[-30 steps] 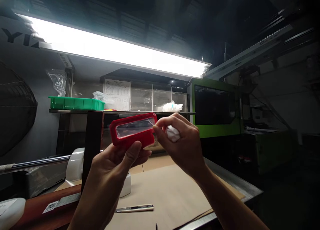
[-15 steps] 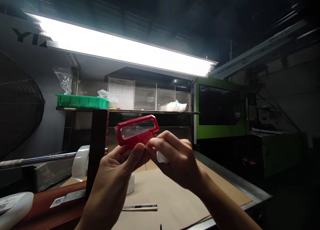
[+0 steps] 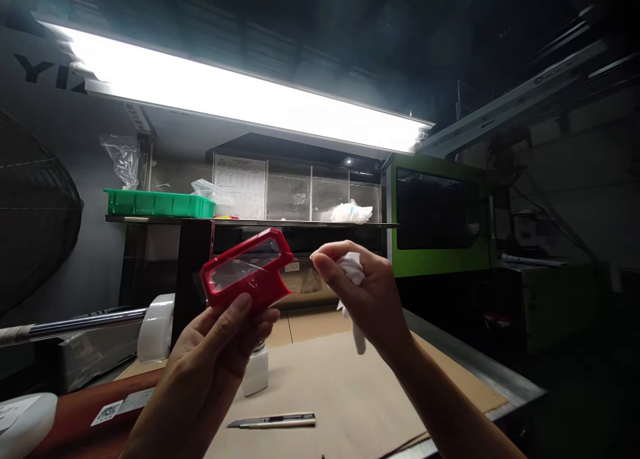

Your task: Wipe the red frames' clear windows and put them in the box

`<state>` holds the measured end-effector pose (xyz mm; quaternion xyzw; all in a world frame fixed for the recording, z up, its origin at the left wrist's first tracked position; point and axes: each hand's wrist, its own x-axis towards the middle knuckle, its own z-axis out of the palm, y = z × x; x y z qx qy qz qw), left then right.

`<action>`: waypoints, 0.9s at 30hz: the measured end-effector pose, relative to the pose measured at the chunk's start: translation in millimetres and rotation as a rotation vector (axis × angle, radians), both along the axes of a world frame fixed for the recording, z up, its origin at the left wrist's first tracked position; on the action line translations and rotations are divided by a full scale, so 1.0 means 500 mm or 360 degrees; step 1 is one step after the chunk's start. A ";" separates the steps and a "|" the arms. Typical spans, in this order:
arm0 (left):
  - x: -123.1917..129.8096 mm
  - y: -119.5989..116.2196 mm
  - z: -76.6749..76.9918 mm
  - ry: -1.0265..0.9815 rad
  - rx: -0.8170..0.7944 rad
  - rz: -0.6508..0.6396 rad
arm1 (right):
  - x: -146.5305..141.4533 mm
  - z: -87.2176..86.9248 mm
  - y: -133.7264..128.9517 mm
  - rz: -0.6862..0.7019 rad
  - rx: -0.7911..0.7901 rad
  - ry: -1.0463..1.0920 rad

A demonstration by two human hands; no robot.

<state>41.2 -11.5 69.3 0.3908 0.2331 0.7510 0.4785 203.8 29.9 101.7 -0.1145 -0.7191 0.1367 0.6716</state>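
Above left grip [image 3: 213, 349] | 1 red frame [image 3: 266, 288] | tilted, lower part pinched

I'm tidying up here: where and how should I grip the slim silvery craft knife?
Probably best by the right half of the slim silvery craft knife, coming from above and pinching its two long edges. It lies flat on the tan sheet, its pointed end to the left and its blunt handle end to the right.
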 end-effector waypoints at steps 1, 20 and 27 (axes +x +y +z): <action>-0.002 -0.001 0.001 -0.0015 -0.0008 0.0004 | -0.002 0.004 0.004 0.0127 -0.0129 0.0020; -0.021 -0.002 -0.026 0.0125 -0.0080 -0.0053 | -0.035 0.046 -0.009 0.1012 -0.0740 -0.0080; -0.003 -0.023 0.015 0.0396 0.0199 0.0049 | -0.044 0.043 0.006 0.1192 -0.0879 0.0042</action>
